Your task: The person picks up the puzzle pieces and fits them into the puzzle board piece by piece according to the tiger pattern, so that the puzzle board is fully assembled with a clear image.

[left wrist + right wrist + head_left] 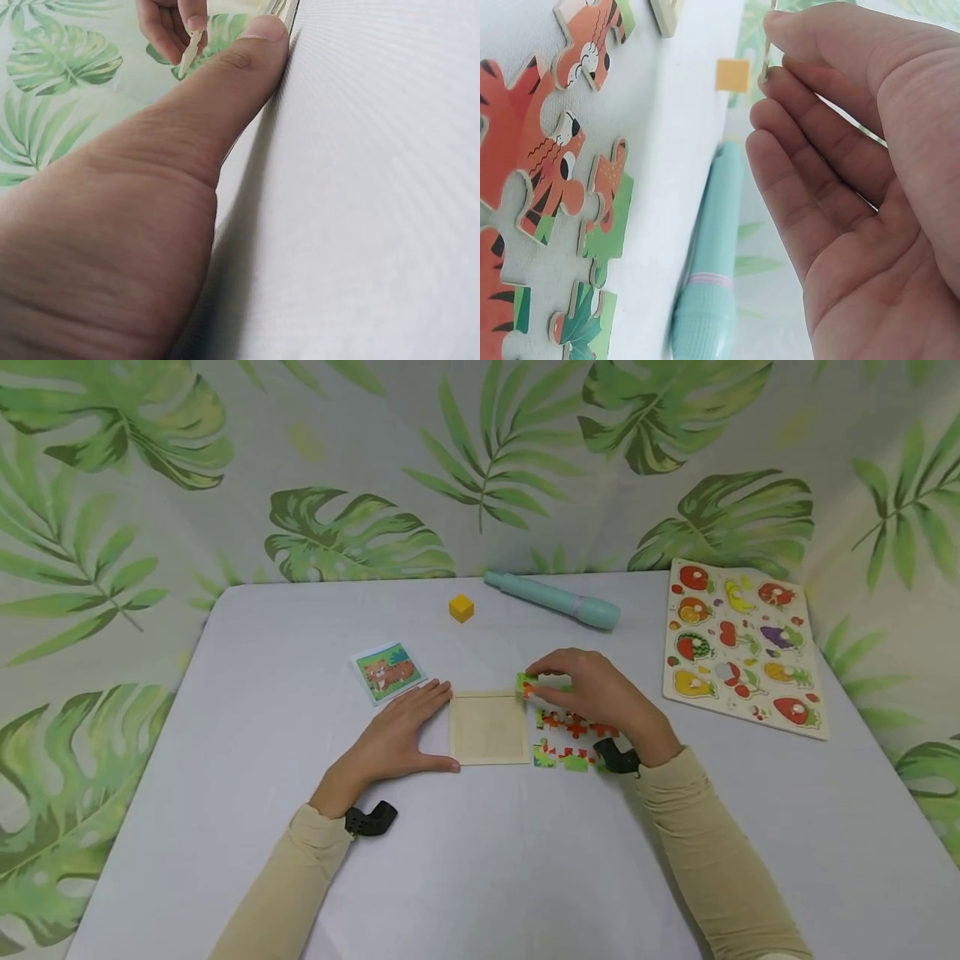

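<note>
A square wooden puzzle tray [489, 694] lies bare on the white table. My left hand [393, 739] rests at its left side, fingers straight at the upper corner and thumb at the lower one. Between thumb and fingertips my right hand [592, 689] pinches a green and orange puzzle piece [524, 686], over the tray's upper right corner. Edge-on, that puzzle piece [191, 54] shows its pale wood in the left wrist view. Several tiger puzzle pieces [551, 176] lie loose to the right of the tray, some hidden under the right hand.
A picture card [390, 670] with a brown animal lies left of the tray. Farther back are a yellow cube [461, 607] and a teal tube [555, 599] with a pink ring. At the right lies a fruit puzzle board [742, 647]. Leaf-print cloth hangs behind.
</note>
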Tool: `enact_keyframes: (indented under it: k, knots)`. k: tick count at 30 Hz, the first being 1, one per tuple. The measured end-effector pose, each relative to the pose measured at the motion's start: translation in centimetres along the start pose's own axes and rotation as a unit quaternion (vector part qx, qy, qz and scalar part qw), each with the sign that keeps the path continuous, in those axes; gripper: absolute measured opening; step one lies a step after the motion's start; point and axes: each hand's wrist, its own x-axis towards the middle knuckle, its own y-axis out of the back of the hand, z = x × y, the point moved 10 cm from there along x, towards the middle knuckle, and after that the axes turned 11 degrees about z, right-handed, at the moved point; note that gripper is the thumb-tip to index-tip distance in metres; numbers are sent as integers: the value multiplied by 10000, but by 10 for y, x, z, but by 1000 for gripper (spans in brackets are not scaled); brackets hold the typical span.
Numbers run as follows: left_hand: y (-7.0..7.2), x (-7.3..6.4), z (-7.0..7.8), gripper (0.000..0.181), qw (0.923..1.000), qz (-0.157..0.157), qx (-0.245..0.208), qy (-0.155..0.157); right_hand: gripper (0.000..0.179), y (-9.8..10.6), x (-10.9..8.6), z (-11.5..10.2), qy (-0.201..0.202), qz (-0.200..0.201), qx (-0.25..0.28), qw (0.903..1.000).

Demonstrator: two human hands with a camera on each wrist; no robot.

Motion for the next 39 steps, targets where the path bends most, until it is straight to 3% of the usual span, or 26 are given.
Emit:
enact_keyframes:
  k: [24, 39]
  knots:
    - [-3, 1, -2, 110, 10000, 26, 21, 3, 31, 3, 8, -21, 205, 167, 102, 9996]
    - [-1, 0, 0, 109, 10000, 58, -48, -22, 29, -6, 14, -36, 389, 129, 149, 9991]
